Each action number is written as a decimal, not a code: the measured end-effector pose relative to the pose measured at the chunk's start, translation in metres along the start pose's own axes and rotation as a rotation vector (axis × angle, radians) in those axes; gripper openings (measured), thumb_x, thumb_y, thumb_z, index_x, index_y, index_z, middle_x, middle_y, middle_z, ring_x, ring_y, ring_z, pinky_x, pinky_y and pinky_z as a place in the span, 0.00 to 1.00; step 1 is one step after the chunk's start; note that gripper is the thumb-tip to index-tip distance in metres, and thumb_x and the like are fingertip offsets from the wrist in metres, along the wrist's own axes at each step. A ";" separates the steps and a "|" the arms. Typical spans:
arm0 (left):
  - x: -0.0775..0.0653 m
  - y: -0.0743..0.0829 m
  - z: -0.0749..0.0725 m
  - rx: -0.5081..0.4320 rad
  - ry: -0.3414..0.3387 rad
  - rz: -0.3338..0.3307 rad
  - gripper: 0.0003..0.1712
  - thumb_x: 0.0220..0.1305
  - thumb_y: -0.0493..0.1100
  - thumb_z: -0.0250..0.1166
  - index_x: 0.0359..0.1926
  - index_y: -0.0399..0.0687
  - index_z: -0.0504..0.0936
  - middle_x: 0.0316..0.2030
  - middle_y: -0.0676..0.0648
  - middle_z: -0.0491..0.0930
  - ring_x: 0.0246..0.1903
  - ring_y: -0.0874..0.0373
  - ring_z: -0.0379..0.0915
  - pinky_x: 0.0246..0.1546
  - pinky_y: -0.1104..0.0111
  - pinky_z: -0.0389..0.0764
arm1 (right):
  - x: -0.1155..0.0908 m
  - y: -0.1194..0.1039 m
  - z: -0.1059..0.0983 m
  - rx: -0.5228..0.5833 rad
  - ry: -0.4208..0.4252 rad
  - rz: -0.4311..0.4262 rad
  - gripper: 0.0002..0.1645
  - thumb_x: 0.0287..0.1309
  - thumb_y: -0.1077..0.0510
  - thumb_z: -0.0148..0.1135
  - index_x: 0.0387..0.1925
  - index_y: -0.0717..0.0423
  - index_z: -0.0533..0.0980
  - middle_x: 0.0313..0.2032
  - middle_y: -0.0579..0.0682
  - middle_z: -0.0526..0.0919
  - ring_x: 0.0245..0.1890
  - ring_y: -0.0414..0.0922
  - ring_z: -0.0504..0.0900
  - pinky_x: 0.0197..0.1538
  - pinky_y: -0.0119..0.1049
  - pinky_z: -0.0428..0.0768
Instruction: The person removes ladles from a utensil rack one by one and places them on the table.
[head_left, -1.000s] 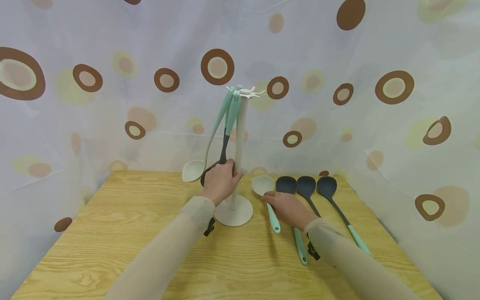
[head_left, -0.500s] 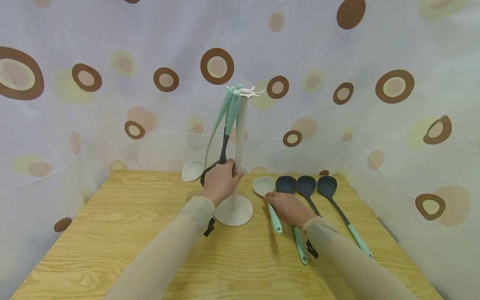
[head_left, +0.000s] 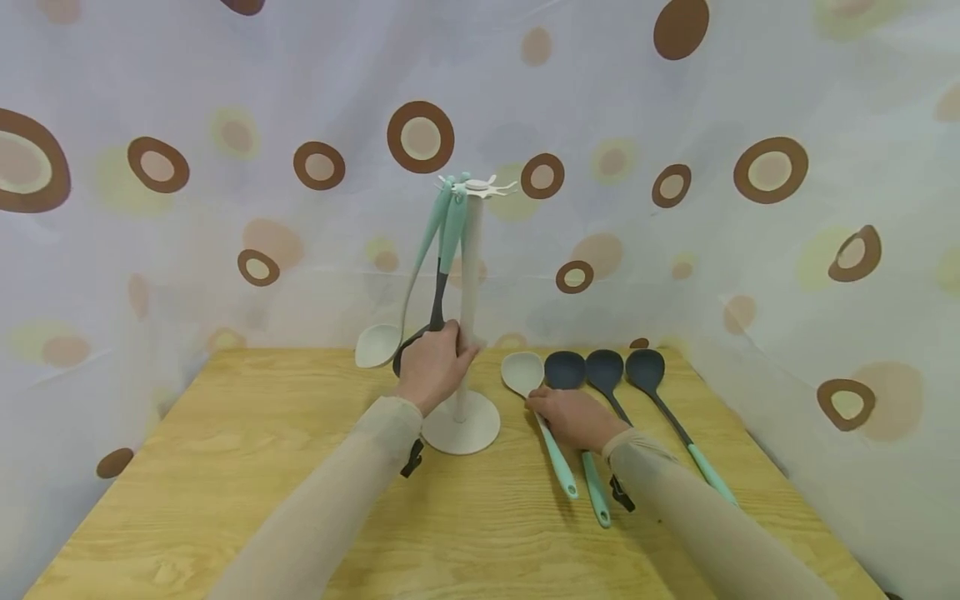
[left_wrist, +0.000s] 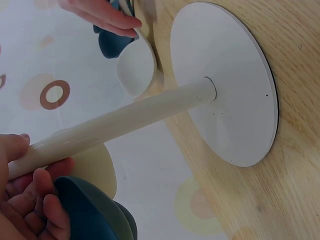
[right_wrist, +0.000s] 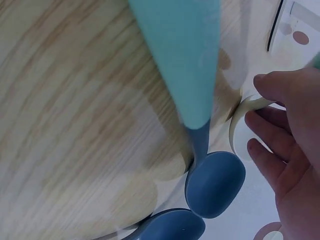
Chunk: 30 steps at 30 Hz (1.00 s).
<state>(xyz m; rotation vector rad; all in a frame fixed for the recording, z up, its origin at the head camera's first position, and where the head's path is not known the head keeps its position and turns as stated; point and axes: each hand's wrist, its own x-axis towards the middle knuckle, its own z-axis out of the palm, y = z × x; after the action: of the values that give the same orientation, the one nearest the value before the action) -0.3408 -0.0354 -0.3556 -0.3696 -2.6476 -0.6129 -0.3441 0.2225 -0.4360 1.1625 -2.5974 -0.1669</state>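
One stand (head_left: 470, 283) is upright on the table (head_left: 247, 442), the left hand (head_left: 432, 368) wrapped round its pole. The right hand (head_left: 573, 417) pinches one white spoon (head_left: 522, 372) beside three dark spoons (head_left: 604, 367). Perhaps three more spoons (head_left: 453, 229) hang overlapping.

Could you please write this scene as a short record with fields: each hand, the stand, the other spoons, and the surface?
Left hand: grips the white stand by its pole
Right hand: pinches the pale spoon near its bowl
Hung on the stand: mint-handled utensils, on its left side in the head view
Dark spoons: three, lying right of the pale one
Surface: wooden table
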 end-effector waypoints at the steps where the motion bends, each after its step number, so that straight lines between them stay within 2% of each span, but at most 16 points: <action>1: -0.001 -0.001 0.000 0.004 -0.002 -0.004 0.18 0.62 0.61 0.55 0.30 0.53 0.67 0.18 0.53 0.72 0.16 0.60 0.72 0.15 0.66 0.68 | 0.000 -0.001 0.000 -0.002 -0.009 -0.004 0.09 0.57 0.63 0.59 0.41 0.51 0.77 0.36 0.44 0.78 0.26 0.38 0.76 0.25 0.30 0.72; 7: -0.003 -0.002 -0.001 0.002 -0.009 -0.014 0.17 0.62 0.60 0.56 0.31 0.52 0.68 0.19 0.53 0.72 0.18 0.59 0.74 0.15 0.66 0.69 | 0.001 -0.006 -0.005 -0.008 -0.065 -0.015 0.10 0.54 0.61 0.63 0.40 0.50 0.77 0.40 0.44 0.78 0.27 0.40 0.77 0.28 0.33 0.73; 11: -0.002 0.002 -0.002 -0.008 -0.005 -0.001 0.17 0.62 0.59 0.56 0.31 0.52 0.69 0.19 0.53 0.72 0.18 0.60 0.74 0.15 0.66 0.70 | -0.002 -0.004 -0.006 -0.037 -0.051 -0.023 0.11 0.54 0.61 0.62 0.41 0.49 0.77 0.42 0.44 0.79 0.25 0.41 0.77 0.28 0.33 0.74; 19: -0.002 0.004 -0.003 -0.011 -0.001 0.007 0.17 0.62 0.58 0.57 0.32 0.51 0.69 0.19 0.53 0.73 0.17 0.60 0.74 0.14 0.67 0.69 | -0.006 -0.002 -0.005 -0.049 -0.020 -0.042 0.08 0.53 0.61 0.62 0.36 0.48 0.78 0.37 0.42 0.78 0.20 0.38 0.71 0.26 0.33 0.72; 30: -0.002 0.005 -0.004 -0.026 -0.019 -0.009 0.17 0.63 0.58 0.56 0.32 0.51 0.69 0.19 0.53 0.73 0.18 0.60 0.74 0.15 0.66 0.70 | -0.007 -0.006 -0.003 -0.002 -0.035 -0.001 0.08 0.60 0.61 0.55 0.39 0.49 0.78 0.38 0.43 0.78 0.27 0.40 0.77 0.29 0.38 0.76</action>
<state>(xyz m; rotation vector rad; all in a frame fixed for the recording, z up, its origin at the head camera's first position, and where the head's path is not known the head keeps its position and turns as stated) -0.3357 -0.0331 -0.3517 -0.3735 -2.6626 -0.6498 -0.3349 0.2238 -0.4363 1.1710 -2.6257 -0.1913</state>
